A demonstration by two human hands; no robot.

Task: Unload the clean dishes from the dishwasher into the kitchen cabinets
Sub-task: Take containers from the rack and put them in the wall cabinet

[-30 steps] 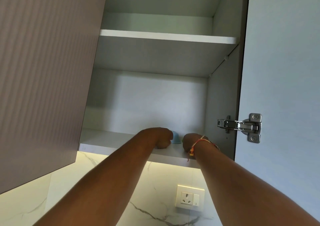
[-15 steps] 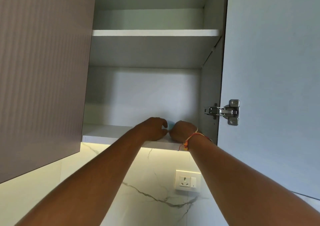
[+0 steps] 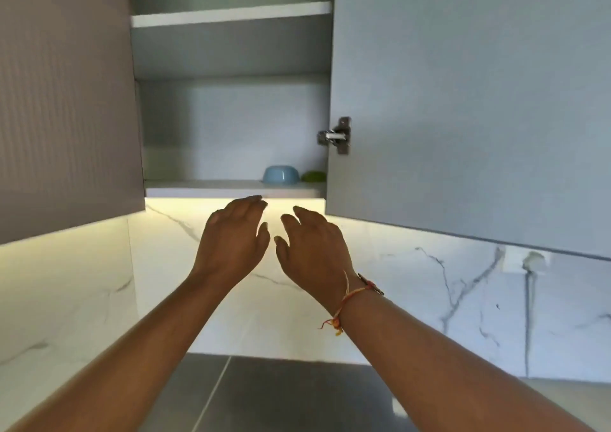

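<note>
A light blue bowl (image 3: 281, 175) sits upside down on the bottom shelf (image 3: 215, 187) of the open wall cabinet, toward its right side. Just right of it a green bowl (image 3: 314, 176) peeks out, partly hidden by the cabinet door. My left hand (image 3: 233, 238) and my right hand (image 3: 312, 250) hang side by side below the shelf edge, fingers loose and spread, holding nothing. Both are clear of the bowls.
The open cabinet door (image 3: 463, 101) with its metal hinge (image 3: 337, 135) stands to the right, and a ribbed closed door (image 3: 62, 101) to the left. An upper shelf (image 3: 231, 15) holds nothing I can see. A marble backsplash (image 3: 429, 299) and a grey counter surface (image 3: 281, 395) lie below.
Both hands let go of the blue bowl on the shelf and drew back down below the shelf edge. The view tilted down, showing the bowls and the counter.
</note>
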